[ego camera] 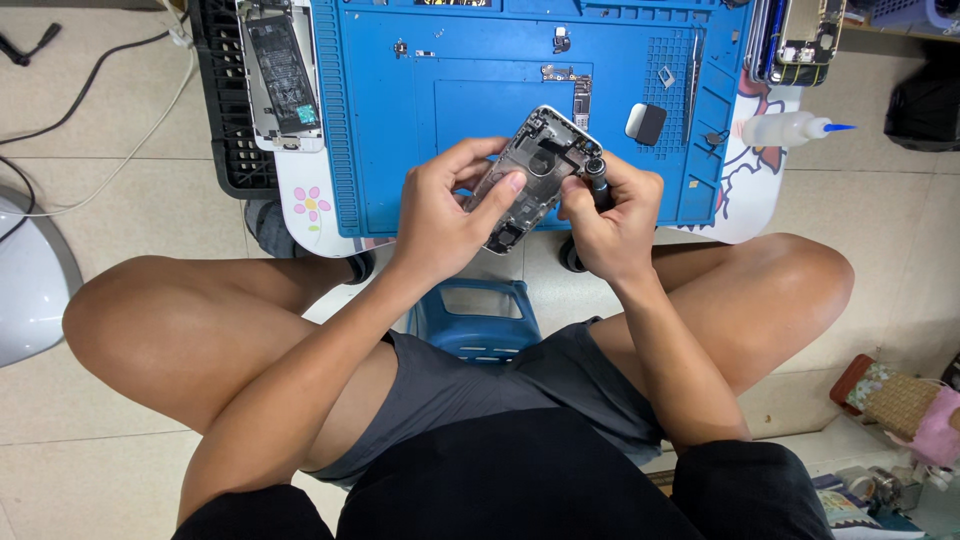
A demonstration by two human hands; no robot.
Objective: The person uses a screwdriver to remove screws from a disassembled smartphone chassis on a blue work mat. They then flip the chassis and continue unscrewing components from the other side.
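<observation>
Two hands were up over my knees, both busy on one opened phone shell. Nearest me sat a blue stool between the thighs, with bare tiled floor open on both sides. My left hand was wrapped around the shell's lower left edge, thumb pressed across its open inside, holding it tilted. My right hand was closed on a dark screwdriver, its tip at the shell's right edge; I couldn't tell exact contact. The shell hung just past the near edge of the blue work mat, above it rather than on it. The mat's middle was mostly open, with small parts farther up. A second opened phone lay on a black tray at far left. A squeeze bottle lay at the table's right edge.
</observation>
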